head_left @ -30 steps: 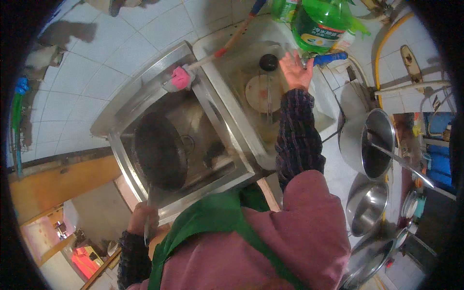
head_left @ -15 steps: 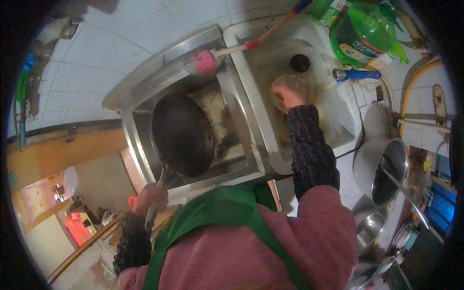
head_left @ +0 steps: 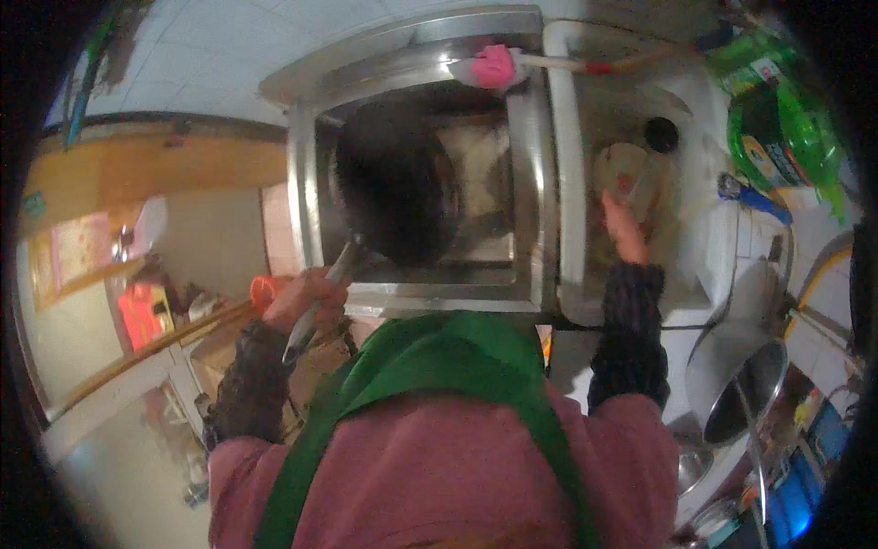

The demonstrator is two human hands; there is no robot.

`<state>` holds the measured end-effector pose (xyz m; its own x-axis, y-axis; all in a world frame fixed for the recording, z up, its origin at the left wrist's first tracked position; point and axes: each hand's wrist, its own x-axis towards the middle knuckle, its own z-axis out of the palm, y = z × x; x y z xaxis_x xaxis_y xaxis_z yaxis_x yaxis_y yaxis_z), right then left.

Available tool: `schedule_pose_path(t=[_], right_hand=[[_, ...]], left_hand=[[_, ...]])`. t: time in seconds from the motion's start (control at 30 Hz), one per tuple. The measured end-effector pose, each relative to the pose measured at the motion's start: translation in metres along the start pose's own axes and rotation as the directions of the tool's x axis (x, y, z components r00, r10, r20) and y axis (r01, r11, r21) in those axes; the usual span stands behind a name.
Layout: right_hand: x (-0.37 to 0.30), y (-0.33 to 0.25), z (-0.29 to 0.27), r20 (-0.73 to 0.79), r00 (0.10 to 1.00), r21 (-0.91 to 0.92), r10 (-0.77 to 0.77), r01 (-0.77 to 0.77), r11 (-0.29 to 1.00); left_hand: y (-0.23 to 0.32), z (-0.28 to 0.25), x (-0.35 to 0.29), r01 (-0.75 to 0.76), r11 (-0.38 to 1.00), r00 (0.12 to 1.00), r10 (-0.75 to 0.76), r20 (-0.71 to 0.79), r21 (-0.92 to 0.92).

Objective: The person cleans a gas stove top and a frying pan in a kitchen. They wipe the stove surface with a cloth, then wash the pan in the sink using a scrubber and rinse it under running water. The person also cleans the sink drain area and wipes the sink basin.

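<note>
A dark frying pan (head_left: 400, 188) is over the left of the square metal-framed basin (head_left: 535, 197), its round face toward me. My left hand (head_left: 309, 300) is closed around its grey handle (head_left: 340, 265), which points down toward me. In the white sink (head_left: 567, 183) on the right, my right hand (head_left: 626, 233) is closed at the near edge of a pale translucent bowl (head_left: 631, 169). Motion blurs the bowl's outline, and its contents cannot be made out. Just beyond it a black round thing (head_left: 661, 134) lies in the sink.
A pink-headed brush (head_left: 495, 67) with a long handle lies across the back rims. Green plastic bottles (head_left: 764, 137) and a blue-handled tool (head_left: 759, 199) are at the far right. A tall metal pot (head_left: 745, 389) with a long utensil stands nearer. An orange object (head_left: 267, 291) is by my left hand.
The view has turned and shifted, so the basins appear more upright and further right. My right hand has drawn back nearer to me in the sink. My left hand still grips the pan handle.
</note>
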<state>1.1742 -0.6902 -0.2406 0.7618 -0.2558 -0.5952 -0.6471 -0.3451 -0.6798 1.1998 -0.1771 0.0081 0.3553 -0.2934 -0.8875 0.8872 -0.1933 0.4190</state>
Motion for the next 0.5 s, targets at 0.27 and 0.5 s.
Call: schedule_pose_path(t=[0.27, 0.5], right_hand=[[-0.015, -0.135, 0.112, 0.073, 0.934, -0.134, -0.35, 0.357, 0.925], [-0.007, -0.2, 0.188, -0.07, 0.651, 0.152, -0.756, 0.756, 0.637]], left_hand=[[0.007, -0.017, -0.007, 0.022, 0.985, 0.998, -0.032, 0.056, 0.172], [0.013, -0.033, -0.001, 0.026, 0.985, 0.994, -0.044, 0.103, 0.173]])
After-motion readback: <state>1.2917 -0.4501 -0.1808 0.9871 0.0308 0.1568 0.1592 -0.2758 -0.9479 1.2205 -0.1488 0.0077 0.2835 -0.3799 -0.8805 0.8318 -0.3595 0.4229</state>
